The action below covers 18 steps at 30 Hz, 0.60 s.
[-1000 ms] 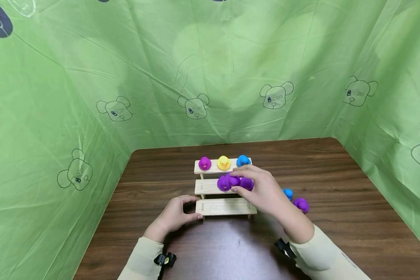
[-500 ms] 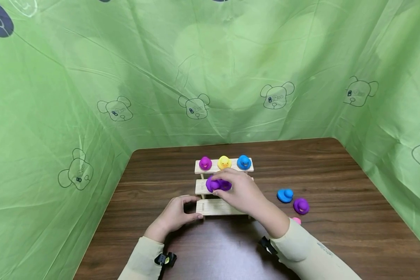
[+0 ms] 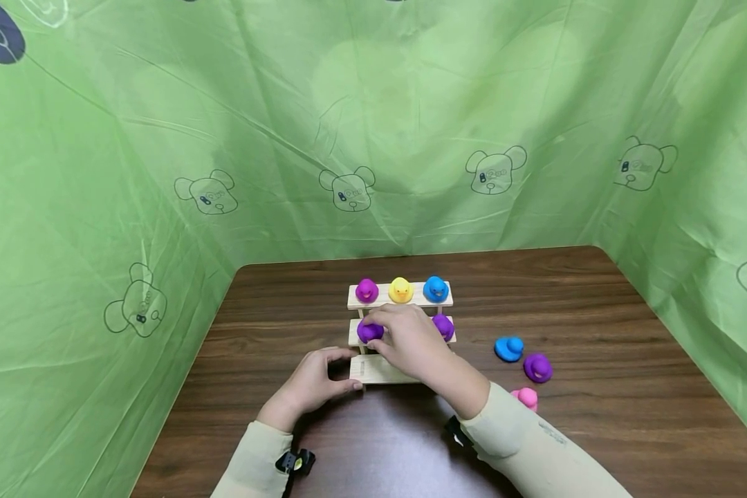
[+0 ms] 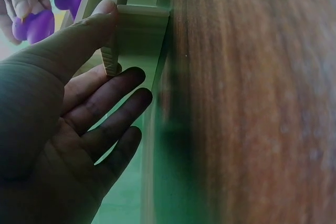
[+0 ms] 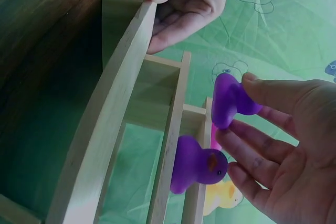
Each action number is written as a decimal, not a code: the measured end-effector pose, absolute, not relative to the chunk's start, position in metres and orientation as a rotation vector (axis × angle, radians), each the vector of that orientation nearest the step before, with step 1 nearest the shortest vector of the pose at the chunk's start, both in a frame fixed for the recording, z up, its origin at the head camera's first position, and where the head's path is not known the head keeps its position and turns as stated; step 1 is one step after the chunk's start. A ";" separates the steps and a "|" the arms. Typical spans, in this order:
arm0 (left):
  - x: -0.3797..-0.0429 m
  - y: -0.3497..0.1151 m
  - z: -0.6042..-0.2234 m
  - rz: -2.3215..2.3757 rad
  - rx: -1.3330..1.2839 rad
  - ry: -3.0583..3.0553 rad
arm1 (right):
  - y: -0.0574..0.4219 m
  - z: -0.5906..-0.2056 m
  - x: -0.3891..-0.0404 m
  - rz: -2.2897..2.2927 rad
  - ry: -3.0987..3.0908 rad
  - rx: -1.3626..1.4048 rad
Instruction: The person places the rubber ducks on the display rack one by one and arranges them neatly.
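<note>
A three-tier wooden display stand (image 3: 380,370) is at the middle of the table. My left hand (image 3: 314,380) grips the left end of its lowest tier, thumb and index finger on opposite sides of the board (image 4: 110,59). In my right hand (image 3: 411,339) a purple rubber duck (image 5: 224,100) is pinched between thumb and fingers, over the middle tier's left end. Another purple duck (image 5: 197,166) sits on that tier, hidden behind my right hand in the head view. A further purple duck (image 3: 443,327) is at the tier's right end.
On the top tier stand a magenta duck (image 3: 366,291), a yellow duck (image 3: 401,290) and a blue duck (image 3: 436,289). Right of the stand, a blue duck (image 3: 509,348), a purple duck (image 3: 538,368) and a pink duck (image 3: 526,398) lie on the table. Green curtains (image 3: 411,207) surround the table.
My right hand has moved left along the middle tier with the purple duck, uncovering the ducks on the table at right. The left hand stays on the stand.
</note>
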<state>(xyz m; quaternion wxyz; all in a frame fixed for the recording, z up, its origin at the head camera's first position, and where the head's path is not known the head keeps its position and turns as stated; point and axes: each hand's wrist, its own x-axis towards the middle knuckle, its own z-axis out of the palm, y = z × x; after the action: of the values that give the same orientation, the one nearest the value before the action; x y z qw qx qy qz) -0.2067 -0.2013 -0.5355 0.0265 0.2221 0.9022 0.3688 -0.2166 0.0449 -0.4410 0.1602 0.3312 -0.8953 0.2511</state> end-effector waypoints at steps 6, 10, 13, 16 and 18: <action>-0.207 -0.202 -0.536 1.156 0.686 2.777 | 0.036 -0.443 -0.221 0.627 -2.590 0.946; -0.207 -0.202 -0.537 1.156 0.685 2.777 | 0.033 -0.446 -0.224 0.554 -2.629 0.919; -0.207 -0.202 -0.538 1.151 0.690 2.782 | 0.031 -0.447 -0.225 0.522 -2.649 0.908; -0.207 -0.202 -0.538 1.149 0.688 2.787 | 0.031 -0.449 -0.226 0.501 -2.658 0.899; -0.207 -0.202 -0.538 1.150 0.684 2.786 | 0.030 -0.450 -0.227 0.488 -2.661 0.893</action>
<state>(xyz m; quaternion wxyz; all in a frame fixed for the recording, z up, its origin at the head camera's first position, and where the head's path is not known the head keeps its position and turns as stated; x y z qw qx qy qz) -0.2072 -0.2023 -0.5381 0.0255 0.2213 0.9012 0.3719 -0.2268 0.0304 -0.4500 0.1455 0.3102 -0.9240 0.1695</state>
